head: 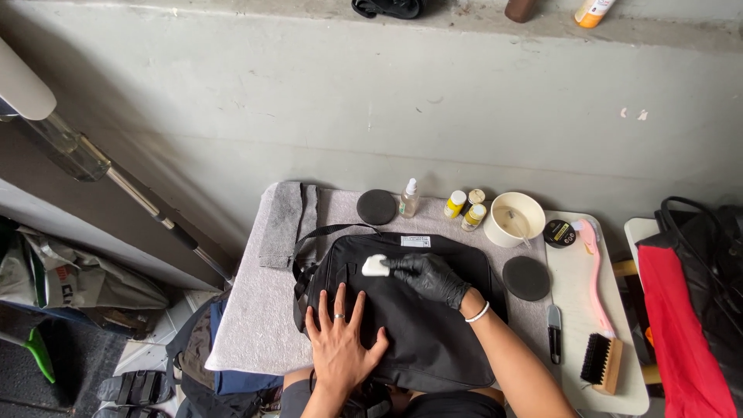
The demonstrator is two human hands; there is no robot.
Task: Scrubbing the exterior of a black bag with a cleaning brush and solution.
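Black bag [418, 325], flat under both hands, white sponge [375, 266]

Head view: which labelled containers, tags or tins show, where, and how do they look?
Bag label: white rectangle, top edge of black bag.
Spray bottle: clear, white nozzle, behind bag.
Three small bottles: yellow-labelled, white caps, beside white bowl.
Round tin: black, yellow label, right of bowl.

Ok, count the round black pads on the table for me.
2. One round black pad lies at the back of the grey towel, left of the small spray bottle. The other pad lies right of the black bag. More may be hidden under the bag.
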